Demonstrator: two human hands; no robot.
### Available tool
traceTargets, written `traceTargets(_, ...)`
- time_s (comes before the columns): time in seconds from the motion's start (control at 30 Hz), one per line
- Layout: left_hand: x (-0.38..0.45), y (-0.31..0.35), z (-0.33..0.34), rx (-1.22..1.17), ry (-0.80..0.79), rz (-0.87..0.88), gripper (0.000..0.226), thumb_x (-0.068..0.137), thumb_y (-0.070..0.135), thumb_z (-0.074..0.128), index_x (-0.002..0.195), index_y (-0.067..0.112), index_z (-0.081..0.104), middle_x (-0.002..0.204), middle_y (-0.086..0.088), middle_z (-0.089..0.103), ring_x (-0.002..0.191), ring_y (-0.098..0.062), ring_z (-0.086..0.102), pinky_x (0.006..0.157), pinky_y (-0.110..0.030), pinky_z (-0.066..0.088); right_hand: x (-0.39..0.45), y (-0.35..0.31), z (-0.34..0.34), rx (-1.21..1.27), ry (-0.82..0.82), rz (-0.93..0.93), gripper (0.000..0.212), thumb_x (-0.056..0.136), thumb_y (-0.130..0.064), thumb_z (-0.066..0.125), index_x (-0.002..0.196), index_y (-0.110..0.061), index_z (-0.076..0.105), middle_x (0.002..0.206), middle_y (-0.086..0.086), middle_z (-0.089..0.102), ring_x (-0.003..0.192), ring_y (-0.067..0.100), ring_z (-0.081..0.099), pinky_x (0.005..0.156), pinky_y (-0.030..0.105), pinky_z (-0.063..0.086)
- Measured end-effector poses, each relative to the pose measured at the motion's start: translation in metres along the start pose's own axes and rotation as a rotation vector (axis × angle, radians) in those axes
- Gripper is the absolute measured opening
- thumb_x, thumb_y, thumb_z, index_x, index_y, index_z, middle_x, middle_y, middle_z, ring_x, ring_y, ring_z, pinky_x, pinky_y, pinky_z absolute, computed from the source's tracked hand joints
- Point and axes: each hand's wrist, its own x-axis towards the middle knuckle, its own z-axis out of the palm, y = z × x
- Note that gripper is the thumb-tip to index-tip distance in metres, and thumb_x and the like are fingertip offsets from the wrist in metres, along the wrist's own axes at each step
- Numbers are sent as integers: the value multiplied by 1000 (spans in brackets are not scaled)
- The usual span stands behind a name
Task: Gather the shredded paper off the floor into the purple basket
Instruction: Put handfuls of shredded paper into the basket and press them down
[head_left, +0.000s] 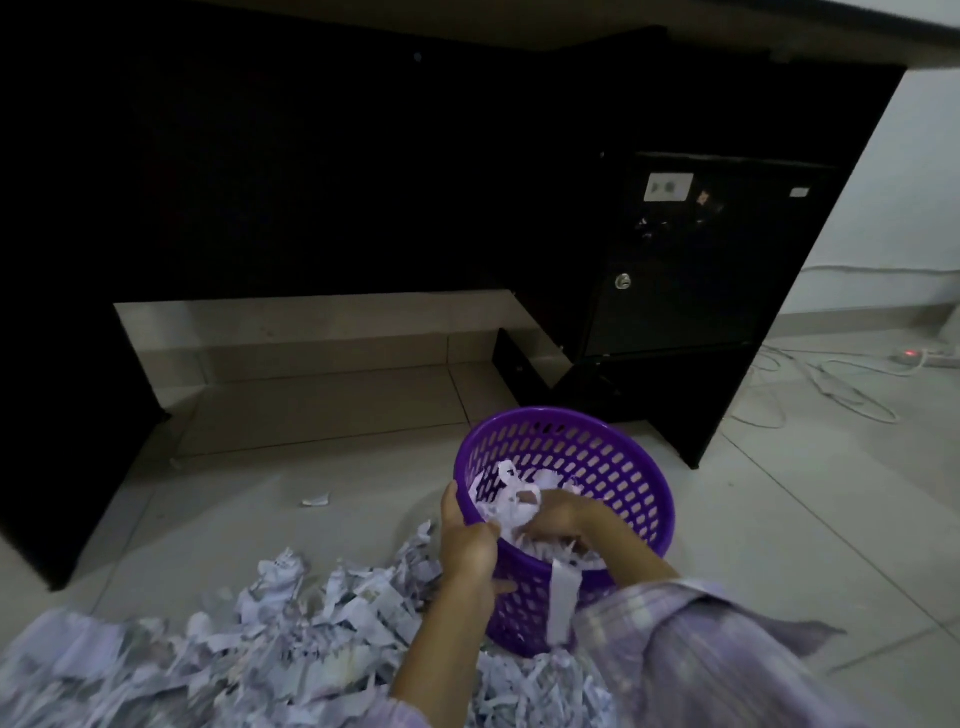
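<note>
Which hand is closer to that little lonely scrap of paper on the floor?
Left. The left hand grips the purple basket's near rim, on the side facing the stray scrap. The right hand is inside the basket, farther away.

Purple basket (613, 467) upright on floor, partly filled, shredded paper (291, 639) heaped just beside it
</note>
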Motion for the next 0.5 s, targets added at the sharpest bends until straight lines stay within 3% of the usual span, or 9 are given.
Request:
traceTargets(0.07, 0, -3, -1, -22, -3, -17, 64, 97, -1, 41, 141, 46, 32, 134, -5, 52, 107, -35, 59, 72, -55, 56, 9, 3, 9, -111, -7, 47, 61, 89, -19, 64, 143, -8, 37, 93, 9, 59, 80, 23, 58, 69, 30, 46)
traceTargets(0.13, -1, -5, -2, -32, -14, -19, 64, 97, 2, 44, 141, 46, 31, 137, -3, 49, 111, -34, 56, 74, -57, 55, 21, 10, 15, -212, 4, 103, 60, 88, -19, 63, 142, -9, 37, 113, 18, 60, 92, 23, 58, 76, 33, 46)
traceTargets(0.17, -1, -6, -2, -40, -14, -21, 63, 98, 3, 45, 141, 46, 32, 138, -1, 48, 113, -34, 54, 75, -58, 55, 27, 13, 17, -246, 0, 133, 52, 89, -21, 62, 136, -8, 45, 119, 18, 58, 99, 26, 59, 79, 34, 46)
traceTargets(0.23, -2, -8, -3, -42, -14, -19, 63, 97, 3, 45, 141, 47, 33, 137, 0, 49, 112, -32, 54, 73, -57, 56, 33, 16, 18, -284, -24, 188, 31, 89, -27, 61, 112, -6, 56, 109, 13, 61, 90, 24, 58, 76, 30, 44)
traceTargets(0.27, -1, -8, -4, -42, -11, -25, 64, 97, 2, 45, 141, 47, 33, 137, 0, 50, 111, -32, 54, 72, -56, 56, 40, 19, 20, -298, -30, 204, 30, 90, -29, 60, 110, -7, 57, 111, 12, 61, 89, 22, 54, 79, 31, 44)
traceTargets(0.37, 0, -7, -5, -56, 0, -41, 67, 96, -2, 43, 141, 48, 33, 136, 1, 50, 112, -32, 54, 73, -57, 56, 52, 20, 25, -347, 9, 278, 51, 91, -35, 54, 134, -7, 49, 138, 12, 51, 116, 25, 51, 100, 36, 41)
traceTargets(0.5, 0, -6, -4, -68, 17, -40, 67, 96, 0, 45, 141, 47, 32, 136, 1, 50, 108, -30, 53, 71, -52, 57, 56, 17, 29, -370, -19, 269, 52, 89, -32, 52, 134, -6, 49, 139, 16, 50, 127, 33, 48, 102, 41, 40)
